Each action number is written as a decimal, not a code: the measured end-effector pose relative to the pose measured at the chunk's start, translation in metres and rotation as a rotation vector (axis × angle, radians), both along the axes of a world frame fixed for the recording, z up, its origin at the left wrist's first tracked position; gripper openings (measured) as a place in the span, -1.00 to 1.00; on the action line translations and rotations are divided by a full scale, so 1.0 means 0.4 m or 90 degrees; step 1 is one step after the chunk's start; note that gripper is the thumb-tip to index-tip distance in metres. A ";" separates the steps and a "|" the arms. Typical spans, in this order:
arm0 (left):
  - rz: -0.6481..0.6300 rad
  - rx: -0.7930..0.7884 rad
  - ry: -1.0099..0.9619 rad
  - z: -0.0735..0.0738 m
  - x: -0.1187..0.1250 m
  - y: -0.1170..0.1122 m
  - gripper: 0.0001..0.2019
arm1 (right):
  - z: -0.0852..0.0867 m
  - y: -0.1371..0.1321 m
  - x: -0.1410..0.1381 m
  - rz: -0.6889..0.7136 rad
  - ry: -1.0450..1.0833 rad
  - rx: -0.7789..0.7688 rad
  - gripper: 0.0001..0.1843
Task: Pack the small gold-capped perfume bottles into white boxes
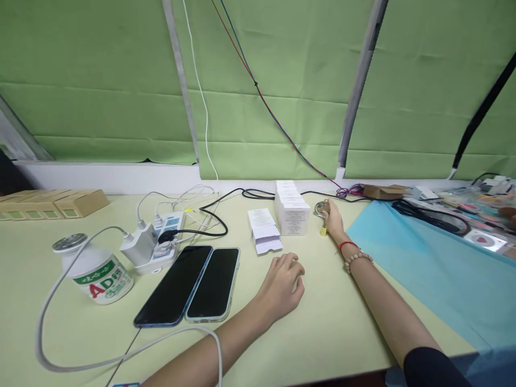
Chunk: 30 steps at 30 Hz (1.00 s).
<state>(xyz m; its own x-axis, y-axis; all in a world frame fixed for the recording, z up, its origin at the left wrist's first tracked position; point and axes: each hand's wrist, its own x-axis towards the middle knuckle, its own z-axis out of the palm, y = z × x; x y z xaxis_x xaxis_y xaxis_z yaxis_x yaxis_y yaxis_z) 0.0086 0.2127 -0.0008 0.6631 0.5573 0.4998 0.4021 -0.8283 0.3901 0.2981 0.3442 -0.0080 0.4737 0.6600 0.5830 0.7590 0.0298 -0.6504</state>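
My left hand rests on the table with loosely bent fingers, the thumb apart from them and nothing visible in it. Just beyond it lies a small white box with its near end flap open. Farther right, my right hand has its fingers closed on a silvery ring-shaped metal piece, partly hidden by the fingers. A small gold-coloured piece shows just below the ring. Between the open box and my right hand stands a row of white boxes packed together.
Two phones lie side by side left of my left hand. Behind them are a power strip with chargers and a white bottle. A white cable loops across my left forearm. Blue sheeting covers the table's right side; brown boxes line the far left.
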 end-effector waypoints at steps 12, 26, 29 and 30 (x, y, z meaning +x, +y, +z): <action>0.224 -0.029 0.061 -0.011 0.026 0.012 -0.72 | 0.006 -0.061 -0.035 -0.122 0.024 0.098 -0.37; 0.010 0.126 0.019 0.016 -0.067 -0.206 -0.69 | 0.068 -0.383 -0.202 -0.010 0.011 0.097 -0.59; -0.158 0.177 0.051 0.014 -0.179 -0.403 -0.78 | 0.176 -0.496 -0.246 0.120 -0.063 0.113 -0.78; -0.161 0.178 0.054 0.011 -0.214 -0.467 -0.79 | 0.225 -0.543 -0.264 0.164 -0.104 0.137 -0.82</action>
<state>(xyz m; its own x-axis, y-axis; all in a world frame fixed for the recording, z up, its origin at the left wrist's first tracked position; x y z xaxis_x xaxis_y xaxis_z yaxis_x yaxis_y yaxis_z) -0.0772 0.0259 0.0035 0.8080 0.2199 0.5466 0.1920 -0.9754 0.1086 0.1925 0.1271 0.0819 0.1975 0.5999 0.7753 0.8024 0.3553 -0.4794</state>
